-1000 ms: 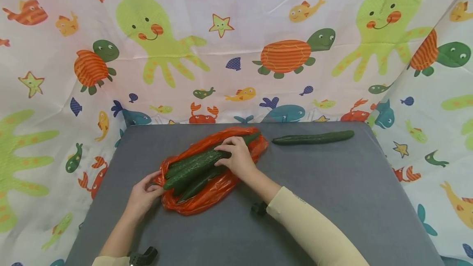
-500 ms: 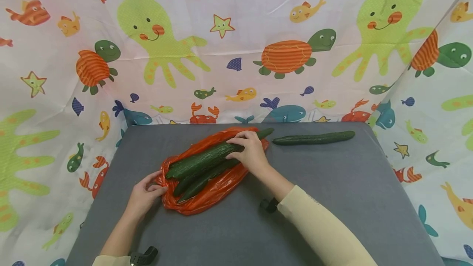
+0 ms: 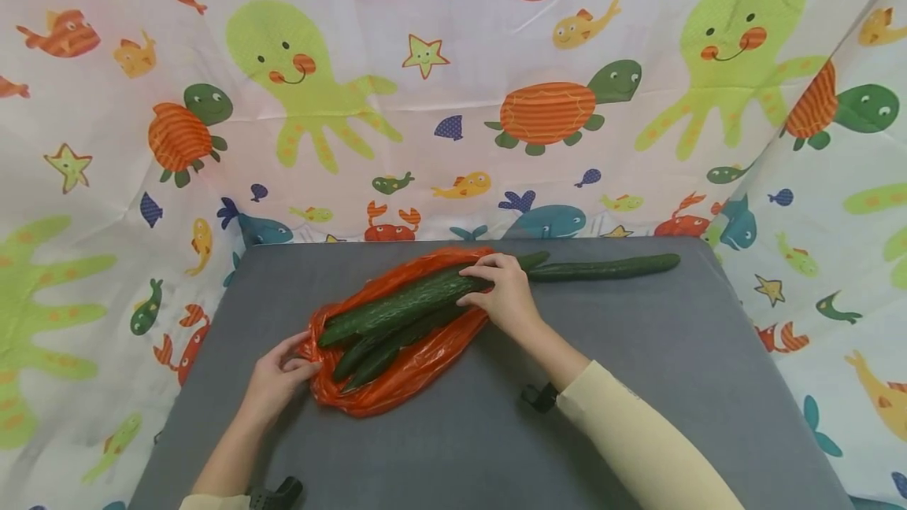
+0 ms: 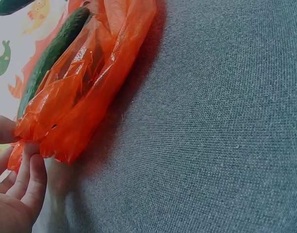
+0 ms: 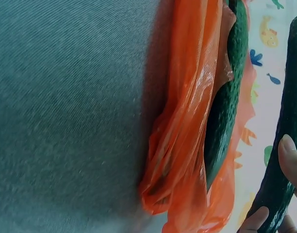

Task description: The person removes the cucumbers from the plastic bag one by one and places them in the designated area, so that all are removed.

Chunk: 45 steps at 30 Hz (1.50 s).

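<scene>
An orange plastic bag (image 3: 418,372) lies with its opening facing up, and several cucumbers (image 3: 383,356) rest inside it. My left hand (image 3: 275,380) pinches the bag's near left end between thumb and fingers, as the left wrist view confirms. Over the bag's right part, my right hand (image 3: 505,295) grips a long cucumber (image 3: 400,305) by its upper half. That cucumber slants across the bag, its far tip sticking out past the bag's right end. In the right wrist view, the thumb and fingers wrap the held cucumber (image 5: 290,102), above the bag (image 5: 187,121).
Another cucumber (image 3: 609,267) lies at the back right of the grey table (image 3: 638,384); its left end is overlapped by the held one. A curtain with sea animals (image 3: 453,101) stands behind the table and along both sides.
My right hand has drawn the cucumber to the right and slightly back, so its tip now reaches beyond the bag and over the loose cucumber. The left hand stays on the bag's end.
</scene>
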Each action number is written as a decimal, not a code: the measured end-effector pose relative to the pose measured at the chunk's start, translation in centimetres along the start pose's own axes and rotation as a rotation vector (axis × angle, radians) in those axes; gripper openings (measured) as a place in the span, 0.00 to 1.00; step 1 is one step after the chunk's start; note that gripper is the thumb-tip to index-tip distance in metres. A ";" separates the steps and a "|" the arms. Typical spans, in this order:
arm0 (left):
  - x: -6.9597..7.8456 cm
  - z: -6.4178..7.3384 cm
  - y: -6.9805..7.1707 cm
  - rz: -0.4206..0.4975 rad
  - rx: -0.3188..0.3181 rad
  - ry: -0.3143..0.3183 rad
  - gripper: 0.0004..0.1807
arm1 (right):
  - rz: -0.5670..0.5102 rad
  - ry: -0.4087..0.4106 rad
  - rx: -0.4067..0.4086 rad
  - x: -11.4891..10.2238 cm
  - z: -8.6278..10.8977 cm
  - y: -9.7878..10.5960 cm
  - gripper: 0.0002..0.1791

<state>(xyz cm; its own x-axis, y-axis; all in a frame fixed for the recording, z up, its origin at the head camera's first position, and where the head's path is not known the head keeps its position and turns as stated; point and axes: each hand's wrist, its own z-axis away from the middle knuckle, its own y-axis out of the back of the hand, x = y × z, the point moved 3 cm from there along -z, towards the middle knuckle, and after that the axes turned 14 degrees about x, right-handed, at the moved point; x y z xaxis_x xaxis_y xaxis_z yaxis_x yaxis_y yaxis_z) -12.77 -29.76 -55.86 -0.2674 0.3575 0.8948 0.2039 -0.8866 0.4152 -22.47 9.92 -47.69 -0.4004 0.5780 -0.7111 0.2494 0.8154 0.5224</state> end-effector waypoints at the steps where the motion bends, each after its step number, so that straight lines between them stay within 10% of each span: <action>1: 0.0 0.0 -0.1 0.004 -0.002 0.003 0.36 | 0.004 -0.008 0.002 0.2 0.0 0.1 0.22; 21: 0.1 -0.2 -0.2 -0.016 -0.006 0.078 0.36 | 0.042 -0.038 0.054 3.2 0.5 3.2 0.22; 45: 0.1 -0.1 -0.2 -0.017 0.001 0.029 0.36 | 0.116 -0.038 0.127 6.3 1.9 6.5 0.23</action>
<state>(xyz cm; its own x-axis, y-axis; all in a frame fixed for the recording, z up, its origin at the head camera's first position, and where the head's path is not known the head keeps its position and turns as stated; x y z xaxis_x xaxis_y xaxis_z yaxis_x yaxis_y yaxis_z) -12.90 -29.53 -55.85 -0.2978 0.3637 0.8827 0.1997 -0.8804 0.4301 -21.66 18.93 -49.62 -0.3296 0.6676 -0.6676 0.4021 0.7390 0.5405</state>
